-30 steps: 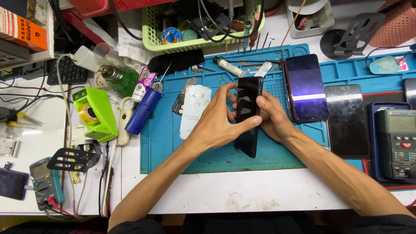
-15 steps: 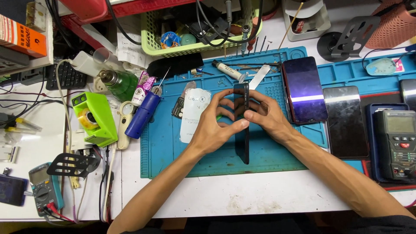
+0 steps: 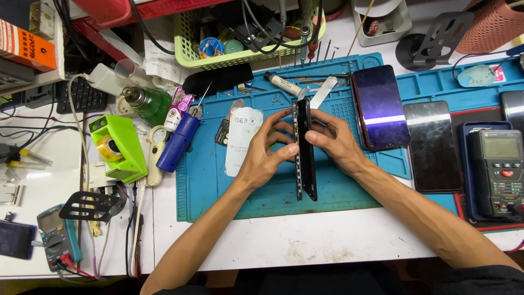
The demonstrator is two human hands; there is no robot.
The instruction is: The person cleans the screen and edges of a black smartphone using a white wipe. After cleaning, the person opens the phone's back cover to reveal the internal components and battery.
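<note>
1. Black and slim, the phone stands on its long edge at the centre of the head view, over the blue mat — turned so its thin side faces up for inspection.
2. Left hand and right hand pinch it from opposite sides, fingertips pressed on its faces to steady it.
3. Right of them, a purple phone lies flat on the surface — out of the way.

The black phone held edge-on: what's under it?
Under the black phone, pinched by left hand and right hand, lies the blue work mat. Whatever sits directly beneath the hands is covered.
</note>
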